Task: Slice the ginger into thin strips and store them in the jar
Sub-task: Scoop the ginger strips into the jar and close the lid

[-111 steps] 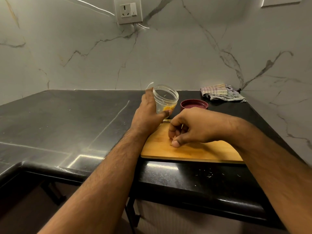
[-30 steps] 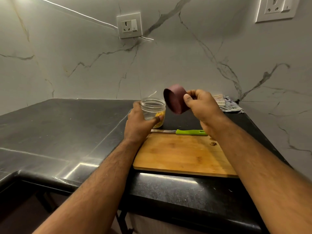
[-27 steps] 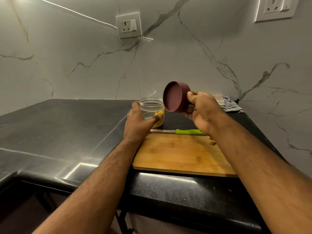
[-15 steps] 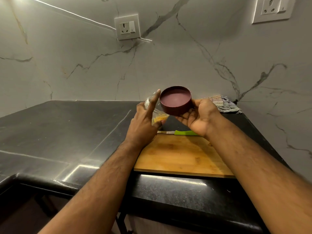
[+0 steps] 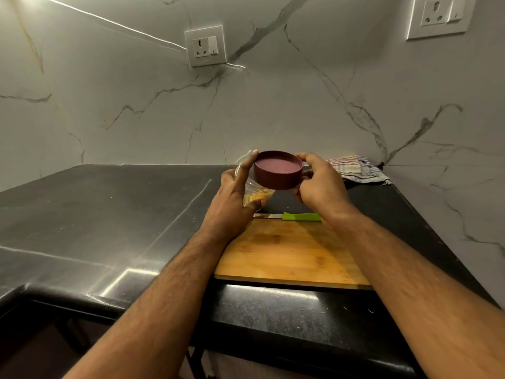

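the maroon lid [image 5: 278, 170], pinched in my right hand [image 5: 319, 184], now caps the tilted jar [image 5: 255, 191] my left hand [image 5: 232, 203] grips; yellow ginger strips [image 5: 255, 198] inside.

A dark, glossy stone L-shaped countertop [image 5: 114, 214] runs into the marble-walled corner. A rectangular wooden cutting board [image 5: 289, 253] lies near its front edge, a green-handled knife [image 5: 297, 216] just behind the board, and a crumpled striped cloth [image 5: 355, 170] in the back corner.

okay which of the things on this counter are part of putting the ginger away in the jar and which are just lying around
In use:
jar, ginger strips inside, held by left hand
maroon lid, held by right hand
cutting board
green-handled knife

Lying about:
striped cloth
wall sockets
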